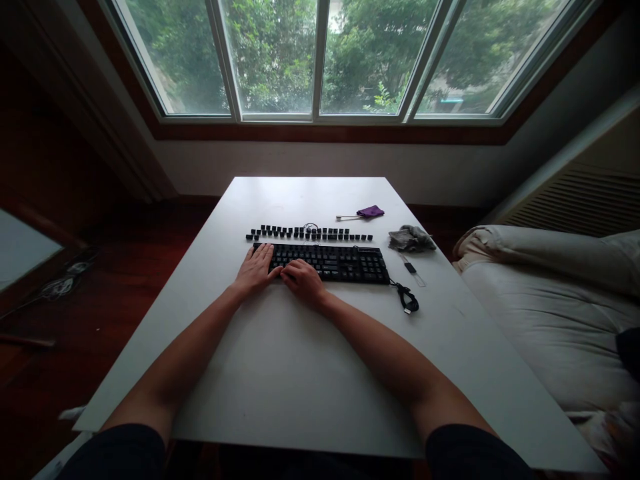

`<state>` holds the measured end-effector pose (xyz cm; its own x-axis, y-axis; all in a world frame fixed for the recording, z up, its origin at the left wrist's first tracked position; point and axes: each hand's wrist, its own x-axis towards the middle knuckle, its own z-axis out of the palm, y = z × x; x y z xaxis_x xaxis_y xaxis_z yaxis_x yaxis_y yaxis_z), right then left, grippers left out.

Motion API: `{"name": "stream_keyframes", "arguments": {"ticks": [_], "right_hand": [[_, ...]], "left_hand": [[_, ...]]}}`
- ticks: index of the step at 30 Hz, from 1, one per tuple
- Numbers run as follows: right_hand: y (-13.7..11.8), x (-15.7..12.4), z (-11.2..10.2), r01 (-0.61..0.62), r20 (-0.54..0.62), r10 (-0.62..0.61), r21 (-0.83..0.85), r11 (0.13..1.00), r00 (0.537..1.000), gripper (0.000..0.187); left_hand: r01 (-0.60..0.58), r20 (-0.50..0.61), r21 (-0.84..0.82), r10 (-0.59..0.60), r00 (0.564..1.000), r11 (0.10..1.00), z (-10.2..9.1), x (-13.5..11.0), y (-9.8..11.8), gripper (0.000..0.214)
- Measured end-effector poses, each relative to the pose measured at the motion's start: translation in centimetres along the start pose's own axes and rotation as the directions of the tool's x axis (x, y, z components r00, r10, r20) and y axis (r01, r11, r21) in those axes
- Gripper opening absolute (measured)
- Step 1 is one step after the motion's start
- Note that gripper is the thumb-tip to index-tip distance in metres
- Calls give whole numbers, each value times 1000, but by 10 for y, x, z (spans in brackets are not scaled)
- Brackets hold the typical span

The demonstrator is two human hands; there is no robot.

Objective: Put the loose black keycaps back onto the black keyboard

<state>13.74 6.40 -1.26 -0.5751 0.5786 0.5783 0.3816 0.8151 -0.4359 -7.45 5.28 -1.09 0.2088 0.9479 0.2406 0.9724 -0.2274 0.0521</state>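
Note:
A black keyboard [350, 263] lies flat across the white table. My left hand [255, 270] rests on its left end, fingers stretched out and thumb pointing right. Close beside that thumb, my right hand [305, 283] is at the keyboard's front edge with its fingers curled and pressed together. Whatever may be between those fingertips is hidden. Loose black keycaps [300, 233] stand in rows just behind the keyboard. From the keyboard's right end comes a bundled black USB cable [407, 301]. A small tool with wire loops and a black handle [411, 268] lies to the right.
A crumpled grey cloth [413, 239] sits near the right edge of the white table [300, 373]. Farther back lie a purple cloth [371, 211] and thin sticks [347, 218]. A cushioned sofa [540, 307] stands on the right, and a window [320, 60] is ahead.

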Motion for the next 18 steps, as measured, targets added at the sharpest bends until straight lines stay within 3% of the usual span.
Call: {"name": "stream_keyframes", "arguments": {"ticks": [4,8,13,18], "right_hand": [[0,-1,-1,0,8,0,-4,1000,1000,18],[0,-1,-3,-5,18,5,11,1000,1000,17],[-1,-2,-5,-15,17,15,21,1000,1000,16],[0,-2,-7,-13,21,13,10,1000,1000,17]], "left_hand": [[23,-95,-108,-33,995,994,-4,8,-12,58],[128,-211,-146,-157,965,981,-13,29,-43,36],[120,-167,-79,-131,977,990,-21,59,-77,28],[58,-84,-33,-60,995,998,-19,75,-92,25]]}}
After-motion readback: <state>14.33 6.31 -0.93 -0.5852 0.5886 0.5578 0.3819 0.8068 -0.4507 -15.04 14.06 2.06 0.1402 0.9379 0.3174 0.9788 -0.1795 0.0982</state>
